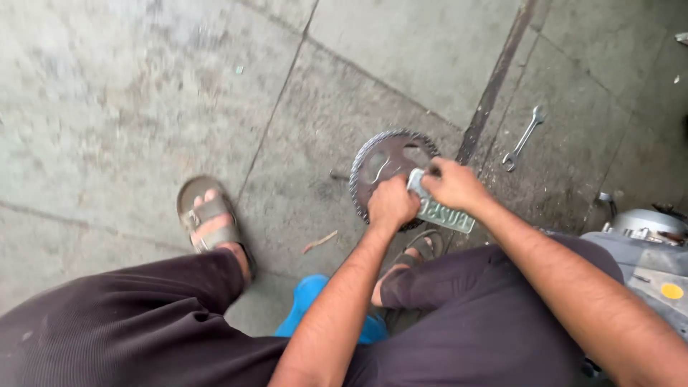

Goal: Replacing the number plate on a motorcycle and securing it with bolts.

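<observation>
A dark toothed sprocket wheel [383, 161] stands on edge on the concrete floor in front of my knees. My left hand [391, 203] is closed in a fist against its lower rim, gripping it. My right hand [451, 184] pinches a flat pale green packet or strip [446, 213] with print on it, held against the sprocket's right side. Part of the sprocket is hidden behind both hands.
A silver open-ended wrench [524, 137] lies on the floor to the upper right. A grey metal engine part [645, 223] sits at the right edge. My sandalled left foot [210, 222] rests on the floor. A blue stool [308, 301] shows between my legs.
</observation>
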